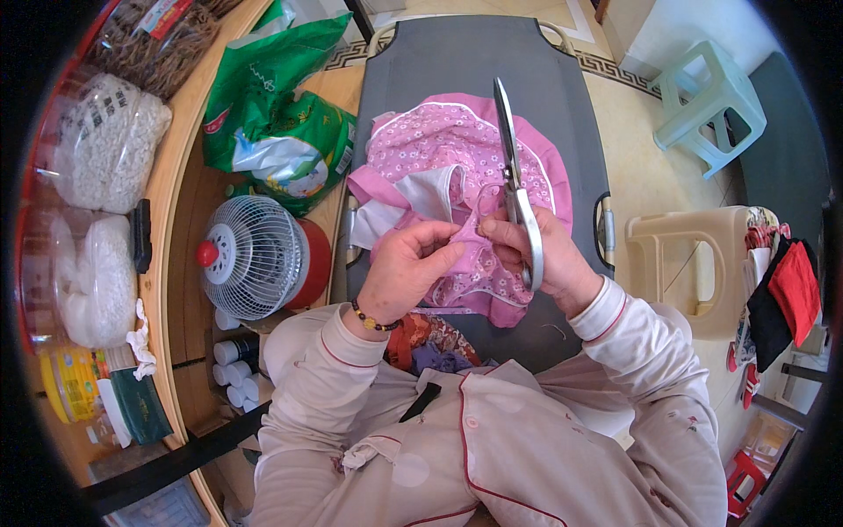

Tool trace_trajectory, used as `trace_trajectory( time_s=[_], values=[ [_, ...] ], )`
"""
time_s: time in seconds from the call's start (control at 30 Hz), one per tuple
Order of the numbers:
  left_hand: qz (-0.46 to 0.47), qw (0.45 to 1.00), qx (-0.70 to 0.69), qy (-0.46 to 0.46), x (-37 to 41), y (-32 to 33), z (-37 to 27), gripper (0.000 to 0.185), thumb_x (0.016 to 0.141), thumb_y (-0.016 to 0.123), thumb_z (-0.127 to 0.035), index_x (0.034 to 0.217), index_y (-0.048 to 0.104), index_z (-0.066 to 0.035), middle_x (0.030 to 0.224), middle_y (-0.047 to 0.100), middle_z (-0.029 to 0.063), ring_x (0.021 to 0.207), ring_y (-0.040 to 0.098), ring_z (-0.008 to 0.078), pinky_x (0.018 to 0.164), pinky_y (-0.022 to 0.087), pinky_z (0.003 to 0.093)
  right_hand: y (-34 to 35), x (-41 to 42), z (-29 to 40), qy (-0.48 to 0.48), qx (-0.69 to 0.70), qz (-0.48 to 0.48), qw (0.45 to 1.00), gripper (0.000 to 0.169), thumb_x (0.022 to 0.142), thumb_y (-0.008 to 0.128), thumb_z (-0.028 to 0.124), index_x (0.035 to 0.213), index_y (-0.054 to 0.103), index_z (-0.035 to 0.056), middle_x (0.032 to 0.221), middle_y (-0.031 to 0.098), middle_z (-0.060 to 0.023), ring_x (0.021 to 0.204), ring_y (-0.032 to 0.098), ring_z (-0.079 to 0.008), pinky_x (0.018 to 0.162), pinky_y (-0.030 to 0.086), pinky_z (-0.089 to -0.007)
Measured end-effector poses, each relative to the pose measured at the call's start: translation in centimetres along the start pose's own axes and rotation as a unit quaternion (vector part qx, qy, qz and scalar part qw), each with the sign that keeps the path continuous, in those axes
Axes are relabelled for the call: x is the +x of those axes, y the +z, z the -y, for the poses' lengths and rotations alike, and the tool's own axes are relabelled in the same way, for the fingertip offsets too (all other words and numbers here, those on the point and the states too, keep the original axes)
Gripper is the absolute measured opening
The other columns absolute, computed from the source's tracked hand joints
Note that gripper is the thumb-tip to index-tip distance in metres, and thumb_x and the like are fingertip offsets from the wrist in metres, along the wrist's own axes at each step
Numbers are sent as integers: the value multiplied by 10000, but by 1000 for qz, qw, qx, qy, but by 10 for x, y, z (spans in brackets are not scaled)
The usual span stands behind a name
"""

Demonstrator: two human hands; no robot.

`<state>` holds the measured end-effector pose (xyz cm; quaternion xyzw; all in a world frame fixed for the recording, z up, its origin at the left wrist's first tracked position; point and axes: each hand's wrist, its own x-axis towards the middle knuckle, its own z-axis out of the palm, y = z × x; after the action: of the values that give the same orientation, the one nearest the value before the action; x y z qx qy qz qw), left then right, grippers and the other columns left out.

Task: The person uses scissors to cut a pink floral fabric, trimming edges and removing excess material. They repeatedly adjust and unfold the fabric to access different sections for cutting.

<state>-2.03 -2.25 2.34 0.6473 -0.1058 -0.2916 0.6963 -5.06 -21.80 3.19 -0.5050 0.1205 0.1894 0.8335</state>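
A pink floral fabric piece with white piping lies bunched on a grey folding cot. My left hand, with a beaded bracelet at the wrist, pinches a pink edge of this cloth between thumb and fingers. Close beside it, my right hand pinches the same part of the cloth and also carries a pair of metal scissors, whose blades look closed and point away from me. A white and pink cloth strip lies left of the hands. Some of the right fingers are hidden behind the scissors' handles.
A wooden shelf at left holds a small fan, a green plastic bag and bagged goods. Red and purple cloth lies near my lap. Right of the cot stand a beige plastic stool and a light green stool.
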Motion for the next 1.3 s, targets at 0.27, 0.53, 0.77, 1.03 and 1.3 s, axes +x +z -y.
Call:
trace_trajectory(
  time_s=[0.27,0.53,0.77,1.03,1.3],
  values=[
    [45,998,-24,-37,2,-2,-3,224,893,540,-60,1099,558,26,988,614,41,878,579,87,780,472,224,-12,4,-6,108,129,59,984,158,866,618,186,844,549,45,643,412,55,511,373,-38,422,287,-169],
    [63,988,-114,-79,3,-3,0,218,901,527,-65,1100,548,21,996,613,55,893,595,102,799,479,230,-8,2,-1,84,84,41,992,181,877,609,216,834,549,51,638,402,60,510,340,-35,422,260,-185],
    [57,989,-113,-71,2,-4,0,213,909,512,-64,1101,547,20,1006,607,51,896,588,99,792,475,229,-6,2,3,46,13,-4,999,190,875,603,221,780,536,71,606,390,64,486,318,-35,420,248,-196],
    [40,991,-120,-41,1,-7,2,223,913,496,-49,1123,531,20,1020,602,50,917,581,104,811,468,238,-13,4,6,5,45,-23,999,261,867,611,225,665,532,79,539,402,57,464,343,-42,417,252,-207],
    [15,999,-49,0,-1,-4,-4,262,902,487,-19,1158,515,29,1036,599,50,927,567,96,817,457,233,-3,-1,-4,-41,-155,-72,985,144,837,656,180,817,636,39,628,523,55,564,452,-17,484,355,-194]
  ],
)
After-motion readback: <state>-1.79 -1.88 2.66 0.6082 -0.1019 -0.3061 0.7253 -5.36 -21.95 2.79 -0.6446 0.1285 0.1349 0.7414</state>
